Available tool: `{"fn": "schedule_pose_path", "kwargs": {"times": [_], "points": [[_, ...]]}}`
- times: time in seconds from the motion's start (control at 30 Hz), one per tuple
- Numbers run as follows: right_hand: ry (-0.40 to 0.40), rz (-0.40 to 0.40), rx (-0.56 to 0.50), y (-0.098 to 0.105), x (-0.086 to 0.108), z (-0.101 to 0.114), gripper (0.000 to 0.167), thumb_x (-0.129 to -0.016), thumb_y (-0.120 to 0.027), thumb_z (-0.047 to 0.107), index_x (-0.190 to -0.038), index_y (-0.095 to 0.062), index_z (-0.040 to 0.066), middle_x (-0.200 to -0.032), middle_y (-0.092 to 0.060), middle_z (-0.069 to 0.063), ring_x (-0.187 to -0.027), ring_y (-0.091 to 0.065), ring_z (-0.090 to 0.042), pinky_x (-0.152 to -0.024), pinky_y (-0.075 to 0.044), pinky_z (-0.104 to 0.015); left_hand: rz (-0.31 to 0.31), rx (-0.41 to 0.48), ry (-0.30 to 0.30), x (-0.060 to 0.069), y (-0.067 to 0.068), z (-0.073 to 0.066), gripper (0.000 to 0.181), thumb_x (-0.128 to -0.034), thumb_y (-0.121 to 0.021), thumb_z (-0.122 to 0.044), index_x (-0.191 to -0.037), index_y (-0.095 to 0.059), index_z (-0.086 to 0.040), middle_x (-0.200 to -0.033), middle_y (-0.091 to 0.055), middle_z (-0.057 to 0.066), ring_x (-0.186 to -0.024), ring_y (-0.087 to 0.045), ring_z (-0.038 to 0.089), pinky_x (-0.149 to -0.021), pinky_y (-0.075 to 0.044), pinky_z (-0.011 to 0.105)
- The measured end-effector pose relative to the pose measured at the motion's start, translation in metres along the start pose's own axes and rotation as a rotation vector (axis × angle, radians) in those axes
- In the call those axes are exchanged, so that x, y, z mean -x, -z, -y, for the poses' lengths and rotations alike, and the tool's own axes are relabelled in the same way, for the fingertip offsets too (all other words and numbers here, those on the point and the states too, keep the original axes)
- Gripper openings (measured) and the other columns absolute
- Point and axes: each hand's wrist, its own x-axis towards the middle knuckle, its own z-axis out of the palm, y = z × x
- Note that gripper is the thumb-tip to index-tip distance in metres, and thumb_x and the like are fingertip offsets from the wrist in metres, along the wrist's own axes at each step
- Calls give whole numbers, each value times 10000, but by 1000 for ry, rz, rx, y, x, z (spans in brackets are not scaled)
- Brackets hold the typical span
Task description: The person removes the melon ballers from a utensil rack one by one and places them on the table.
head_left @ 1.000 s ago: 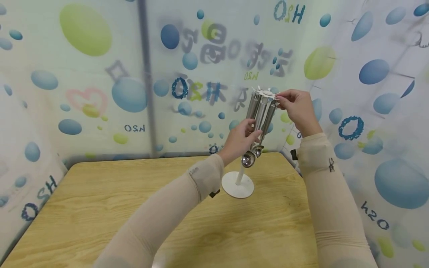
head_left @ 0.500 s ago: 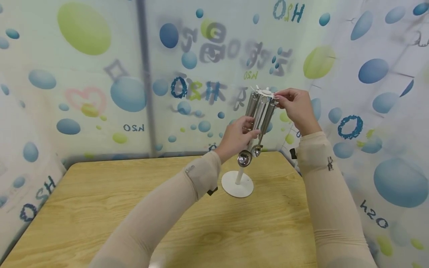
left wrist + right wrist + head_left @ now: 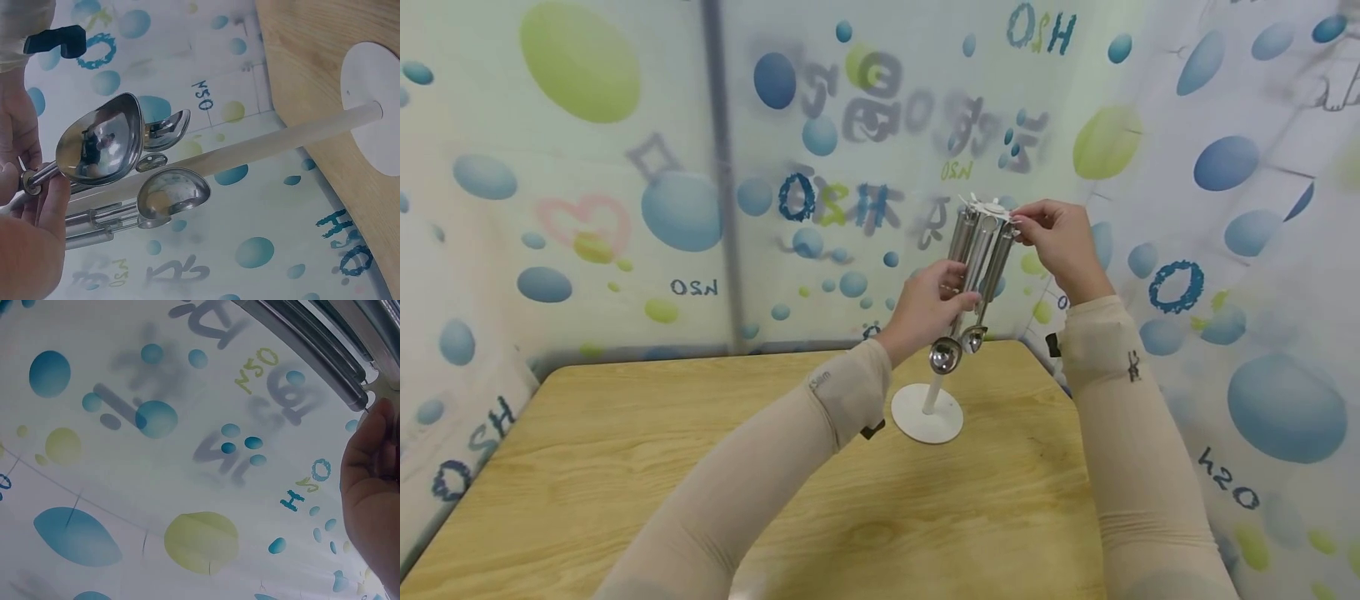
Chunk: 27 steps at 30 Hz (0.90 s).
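Observation:
Several shiny metal utensils with long tubular handles hang from the white hooked top [image 3: 994,208] of a utensil rack, which has a slim pole and a round base [image 3: 927,414]. My left hand [image 3: 925,307] holds the handle of a metal scoop [image 3: 945,356], thumb in front and fingers behind. That scoop's deep bowl [image 3: 103,140] fills the near part of the left wrist view, with a second rounded bowl [image 3: 174,197] below it. My right hand [image 3: 1063,243] pinches the edge of the rack's top beside the handle ends [image 3: 356,397]; the exact contact is hidden.
The rack stands near the back right of a wooden table [image 3: 700,433]. Printed curtains [image 3: 850,283] with blue and green bubbles hang close behind the table and along its right side.
Over the last second my left hand and the scoop have shifted slightly left. My right hand keeps its pinch on the rack's top. The head view has turned a little.

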Motion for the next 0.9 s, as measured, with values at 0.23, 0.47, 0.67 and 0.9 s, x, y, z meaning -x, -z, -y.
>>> {"fn": "schedule_pose_path", "kwargs": {"times": [0.23,0.47,0.67,0.9], "points": [[-1,-5,3,0,1,-1,249,-1008,-641,157,-1138,-701,-47,-876,-671,86,-761,-651,-49,-719,-537,-163,-8,7,2,3,1,4,449,-970,-717,-197,-1368,-560,-61,-1144,-691,45,-920,-685,129,-721,-599,279],[-1,3,6,0,1,-2,240,-1016,-628,150,-1148,-703,-36,-878,-669,93,-797,-661,-108,-708,-526,-167,-14,-9,20,7,6,15,463,-965,-727,-235,-1366,-560,-78,-1179,-672,33,-1005,-660,145,-768,-593,276],[-3,9,6,-1,0,-2,231,-1021,-620,156,-1149,-706,-16,-890,-668,94,-820,-664,-137,-687,-514,-169,-16,-4,31,12,11,23,452,-959,-735,-251,-1349,-570,-95,-1168,-676,27,-990,-660,151,-763,-596,293],[2,9,2,1,1,-1,260,-1019,-623,160,-1160,-693,-47,-903,-667,91,-776,-643,-41,-732,-530,-158,-28,18,56,14,17,29,366,-958,-737,-232,-1269,-592,-107,-1144,-676,30,-980,-665,178,-729,-604,298]]}}
